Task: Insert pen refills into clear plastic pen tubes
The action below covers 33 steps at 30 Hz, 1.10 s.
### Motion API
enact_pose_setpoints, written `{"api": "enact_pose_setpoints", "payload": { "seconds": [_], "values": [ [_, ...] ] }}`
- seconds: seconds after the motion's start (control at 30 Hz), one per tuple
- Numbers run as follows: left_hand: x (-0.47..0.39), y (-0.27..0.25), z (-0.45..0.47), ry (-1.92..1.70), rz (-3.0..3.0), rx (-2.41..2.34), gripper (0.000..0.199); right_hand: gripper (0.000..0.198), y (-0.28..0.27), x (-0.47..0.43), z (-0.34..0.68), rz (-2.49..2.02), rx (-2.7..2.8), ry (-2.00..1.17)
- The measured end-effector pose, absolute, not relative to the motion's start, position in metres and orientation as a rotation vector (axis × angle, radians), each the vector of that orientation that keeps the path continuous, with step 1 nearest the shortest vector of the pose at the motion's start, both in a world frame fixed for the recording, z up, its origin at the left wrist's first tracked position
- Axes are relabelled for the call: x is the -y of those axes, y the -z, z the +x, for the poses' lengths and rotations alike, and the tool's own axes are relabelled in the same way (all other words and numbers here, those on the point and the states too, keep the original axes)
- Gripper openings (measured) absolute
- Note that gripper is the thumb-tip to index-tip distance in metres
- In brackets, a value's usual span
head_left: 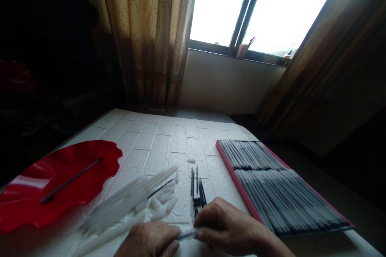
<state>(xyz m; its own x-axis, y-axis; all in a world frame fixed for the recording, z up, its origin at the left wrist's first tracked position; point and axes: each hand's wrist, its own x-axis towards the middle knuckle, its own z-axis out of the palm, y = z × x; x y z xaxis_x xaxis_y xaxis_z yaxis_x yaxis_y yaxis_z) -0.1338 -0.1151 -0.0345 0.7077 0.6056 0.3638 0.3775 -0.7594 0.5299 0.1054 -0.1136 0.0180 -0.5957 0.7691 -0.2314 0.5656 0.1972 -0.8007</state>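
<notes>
At the near edge of the table, a clear pen barrel (187,234) spans the gap between my two hands. My left hand (150,237) pinches its left end, and the fingers of my right hand (224,225) close on its right end. Just beyond my right hand lie several thin black pen refills (197,184). Past my left hand is a pile of whitish translucent pen barrels (132,196), with small white caps (163,200) beside it. One dark refill (159,188) rests across the pile.
On the left, a red scalloped plate (111,160) holds a single pen (72,180). To the right, a red-edged box (224,160) contains two rows of pens (271,192). White brick-pattern covering (157,136) lies over the table; curtains (147,40) and a window stand behind.
</notes>
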Motion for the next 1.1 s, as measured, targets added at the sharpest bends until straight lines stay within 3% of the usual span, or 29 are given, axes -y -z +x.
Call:
{"api": "enact_pose_setpoints", "payload": {
  "seconds": [0.27,1.1],
  "values": [
    [0.112,0.043,-0.135,-0.778,2.394,-0.736,0.022,0.016,-0.008,0.112,0.103,-1.238,2.338,-1.171],
    [0.116,0.036,-0.132,-0.684,2.534,-0.802,0.03,0.015,-0.004,0.112,0.098,-1.238,2.366,-1.12]
  ]
}}
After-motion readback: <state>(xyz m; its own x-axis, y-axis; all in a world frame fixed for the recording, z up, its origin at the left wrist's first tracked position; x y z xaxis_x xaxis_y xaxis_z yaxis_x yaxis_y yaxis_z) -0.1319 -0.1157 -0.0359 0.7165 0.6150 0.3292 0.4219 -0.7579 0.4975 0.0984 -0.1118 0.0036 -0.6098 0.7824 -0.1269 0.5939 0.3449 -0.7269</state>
